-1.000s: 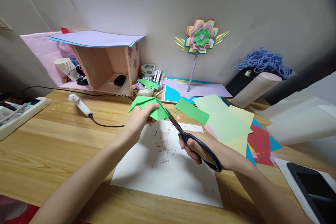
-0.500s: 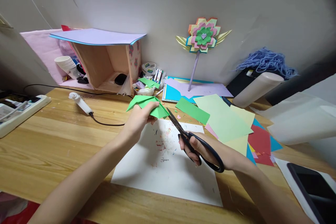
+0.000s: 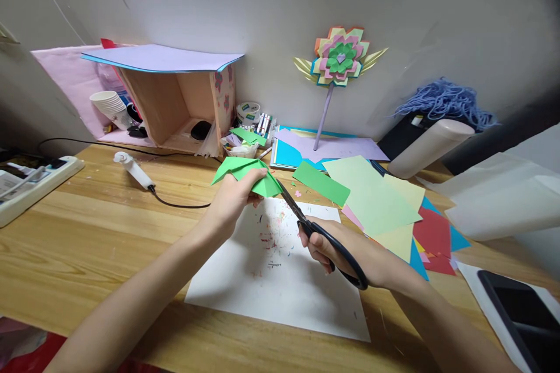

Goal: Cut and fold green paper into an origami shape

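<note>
My left hand pinches a folded piece of green paper between thumb and fingers. In my right hand are black-handled scissors, with fingers through the handles. The scissor tips touch the right edge of the green paper, and the blades look nearly closed. Beneath both hands lies a white sheet with coloured marks. A green paper strip rests just beyond the scissors, beside pale yellow-green sheets.
A paper flower stands at the back on a purple sheet. To the left are an open box, a white corded device and a power strip. A tablet and a pale cylinder are at right.
The scissors have closed: their handles came together and the blades narrowed at the paper's edge. The fingers of my right hand drew in. My left hand has barely moved.
</note>
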Tool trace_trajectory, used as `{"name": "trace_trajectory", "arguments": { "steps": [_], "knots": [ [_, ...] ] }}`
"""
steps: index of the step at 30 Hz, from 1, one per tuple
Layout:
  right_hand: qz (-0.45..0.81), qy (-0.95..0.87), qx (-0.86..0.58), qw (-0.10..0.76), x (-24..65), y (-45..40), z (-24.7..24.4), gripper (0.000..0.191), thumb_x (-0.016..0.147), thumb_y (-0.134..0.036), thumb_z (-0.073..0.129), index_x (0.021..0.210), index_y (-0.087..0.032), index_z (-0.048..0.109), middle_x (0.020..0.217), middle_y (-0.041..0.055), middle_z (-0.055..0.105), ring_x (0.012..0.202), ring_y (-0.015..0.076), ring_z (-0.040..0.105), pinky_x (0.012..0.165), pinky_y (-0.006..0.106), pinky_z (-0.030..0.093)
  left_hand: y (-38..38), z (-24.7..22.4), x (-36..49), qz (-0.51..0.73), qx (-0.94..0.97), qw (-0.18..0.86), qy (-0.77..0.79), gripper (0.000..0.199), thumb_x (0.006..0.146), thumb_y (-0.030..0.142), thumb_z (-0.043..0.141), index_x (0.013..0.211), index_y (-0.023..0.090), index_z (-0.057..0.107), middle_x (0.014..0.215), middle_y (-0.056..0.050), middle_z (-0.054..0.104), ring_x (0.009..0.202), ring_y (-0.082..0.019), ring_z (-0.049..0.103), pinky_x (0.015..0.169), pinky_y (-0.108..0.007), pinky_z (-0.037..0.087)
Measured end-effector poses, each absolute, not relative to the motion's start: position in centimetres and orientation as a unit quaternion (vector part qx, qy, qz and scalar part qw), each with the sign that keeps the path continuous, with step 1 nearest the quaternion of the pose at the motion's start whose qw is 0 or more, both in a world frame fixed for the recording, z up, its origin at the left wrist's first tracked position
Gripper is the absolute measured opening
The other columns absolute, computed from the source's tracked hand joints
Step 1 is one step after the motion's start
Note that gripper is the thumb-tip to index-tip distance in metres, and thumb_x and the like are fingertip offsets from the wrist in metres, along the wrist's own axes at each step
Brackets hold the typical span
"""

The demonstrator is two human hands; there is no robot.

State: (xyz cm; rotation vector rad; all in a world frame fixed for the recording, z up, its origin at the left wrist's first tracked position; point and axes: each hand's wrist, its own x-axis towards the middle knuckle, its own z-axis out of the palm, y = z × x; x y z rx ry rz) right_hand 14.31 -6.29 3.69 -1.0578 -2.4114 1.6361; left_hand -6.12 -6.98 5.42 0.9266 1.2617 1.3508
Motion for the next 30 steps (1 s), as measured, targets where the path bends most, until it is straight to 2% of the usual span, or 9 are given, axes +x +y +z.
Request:
{"name": "trace_trajectory", "arguments": {
  "steps": [19, 30],
  "knots": [
    [0.593, -0.737, -0.318, 0.059, 14.20, -6.37, 3.04, 0.045, 0.086, -0.062, 0.027, 0.078, -0.019, 0.038, 0.062, -0.0046, 0.034, 0.053, 0.0087, 0.034, 0.050, 0.023, 0.040, -7.01, 5.57, -6.03, 0.565, 0.367, 0.520, 0.525, 0.027, 0.068, 0.028, 0.060, 0.055, 0.017, 0.040, 0.048, 0.006, 0.036, 0.044, -0.006, 0.032, 0.041, -0.019, 0.029],
    [0.623, -0.707, -0.325, 0.079, 14.05, -6.50, 3.39, 0.047, 0.082, -0.065, 0.033, 0.078, -0.019, 0.038, 0.061, -0.0050, 0.032, 0.052, 0.0081, 0.032, 0.046, 0.022, 0.040, -7.06, 5.57, -6.16, 0.564, 0.366, 0.519, 0.528, 0.024, 0.068, 0.029, 0.061, 0.057, 0.017, 0.042, 0.051, 0.005, 0.038, 0.045, -0.006, 0.033, 0.041, -0.019, 0.029]
  ]
}}
